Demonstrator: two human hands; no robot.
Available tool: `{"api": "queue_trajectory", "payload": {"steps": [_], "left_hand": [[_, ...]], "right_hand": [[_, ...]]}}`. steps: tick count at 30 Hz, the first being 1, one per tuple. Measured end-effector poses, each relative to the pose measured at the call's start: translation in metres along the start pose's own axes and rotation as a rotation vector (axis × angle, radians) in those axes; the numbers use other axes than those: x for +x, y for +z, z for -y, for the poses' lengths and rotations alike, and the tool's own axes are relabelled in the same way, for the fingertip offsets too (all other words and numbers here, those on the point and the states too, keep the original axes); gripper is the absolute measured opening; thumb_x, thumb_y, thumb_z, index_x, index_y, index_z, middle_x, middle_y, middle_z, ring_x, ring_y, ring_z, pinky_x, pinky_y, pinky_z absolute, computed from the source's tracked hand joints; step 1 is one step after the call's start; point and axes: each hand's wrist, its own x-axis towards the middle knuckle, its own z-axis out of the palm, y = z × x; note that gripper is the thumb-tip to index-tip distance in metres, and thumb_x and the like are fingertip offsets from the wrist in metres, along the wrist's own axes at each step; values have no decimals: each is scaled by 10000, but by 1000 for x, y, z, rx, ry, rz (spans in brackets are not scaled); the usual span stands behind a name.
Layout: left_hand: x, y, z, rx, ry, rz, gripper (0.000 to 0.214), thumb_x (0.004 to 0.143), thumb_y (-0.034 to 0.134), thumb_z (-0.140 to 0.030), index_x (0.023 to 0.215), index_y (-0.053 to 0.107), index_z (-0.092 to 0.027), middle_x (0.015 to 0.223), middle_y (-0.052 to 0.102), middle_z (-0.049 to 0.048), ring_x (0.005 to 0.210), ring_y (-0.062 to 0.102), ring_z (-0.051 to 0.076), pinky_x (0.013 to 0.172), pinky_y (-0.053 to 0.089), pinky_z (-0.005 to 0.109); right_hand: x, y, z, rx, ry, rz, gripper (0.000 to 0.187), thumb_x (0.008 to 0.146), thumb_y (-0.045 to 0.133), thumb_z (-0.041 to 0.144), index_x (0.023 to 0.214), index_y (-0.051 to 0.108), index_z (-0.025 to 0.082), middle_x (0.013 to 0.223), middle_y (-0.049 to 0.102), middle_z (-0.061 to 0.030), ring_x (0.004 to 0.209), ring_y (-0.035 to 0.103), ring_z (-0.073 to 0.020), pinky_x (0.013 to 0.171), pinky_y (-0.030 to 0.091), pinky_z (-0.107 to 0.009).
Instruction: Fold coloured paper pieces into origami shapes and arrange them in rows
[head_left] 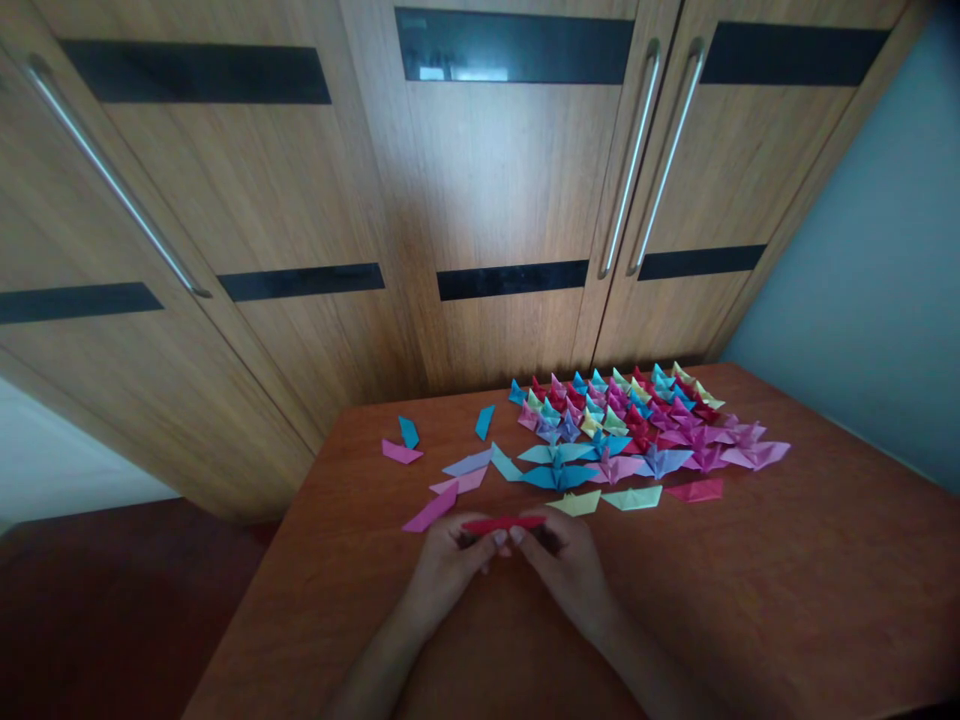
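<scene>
Both hands grip one red folded paper piece (504, 524) low over the table, near its middle. My left hand (450, 560) is closed on its left end, thumb in front and fingers behind. On the opposite end, my right hand (566, 560) pinches it the same way, and the two thumbs nearly meet. Just beyond the hands lie a yellow folded piece (576, 503), a pale green one (634, 498) and a red one (697, 490). A magenta piece (431, 508) rests beside my left hand.
Rows of colourful origami cranes (600, 410) cover the back right of the brown table (712, 600). More folded strips, such as a blue one (484, 421) and a pink one (401, 452), lie at the back left. A wooden wardrobe (495, 180) stands directly behind the table.
</scene>
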Motion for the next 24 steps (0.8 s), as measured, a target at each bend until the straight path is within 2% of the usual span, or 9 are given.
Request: {"api": "queue_trajectory", "payload": {"steps": [3,6,13,16,20,22,24], "left_hand": [[0,2,-1,8,-16,-76,287,718,670,-424,752,708,-142,668,671,35,525,490,109,498,374,212],[0,0,-2,19,-14,-136,262,714,681,-404,782,708,-152,592,626,0,525,488,109,501,370,208],[1,-4,2,49,-19,-108,260,740,661,-403,712,679,-145,629,640,16,539,494,107,509,363,207],[0,-3,2,25,-17,-88,263,774,620,-400,733,677,-147,680,667,34,560,512,111,525,372,208],[-1,-7,1,24,-12,-95,240,781,603,-382,765,667,-151,717,675,37,573,525,115,529,380,210],[0,-9,1,24,-14,-97,247,783,593,-392,775,661,-154,721,673,38,579,531,120,528,385,212],[0,-11,2,20,-16,-97,258,784,584,-404,786,654,-156,719,670,38,579,533,123,524,387,214]], "right_hand": [[1,-2,1,39,42,8,227,838,560,375,785,678,189,743,678,-25,675,598,-150,615,451,-239],[1,-3,1,59,77,5,278,863,515,399,769,663,183,698,652,-14,605,568,-131,560,428,-224],[4,-5,0,40,96,-54,315,840,549,427,652,604,180,564,554,22,535,503,-113,522,370,-216],[8,-12,-2,117,129,-135,349,827,555,462,613,551,185,542,521,32,524,478,-112,509,357,-219],[7,-39,-8,238,153,-343,371,817,563,476,599,493,185,544,473,40,504,410,-95,474,315,-213],[2,-63,-12,221,143,-417,364,800,584,481,612,498,181,552,460,40,506,392,-92,474,309,-214],[-4,-97,-18,167,144,-507,357,771,612,493,635,505,180,568,458,36,515,400,-96,480,321,-218]]}}
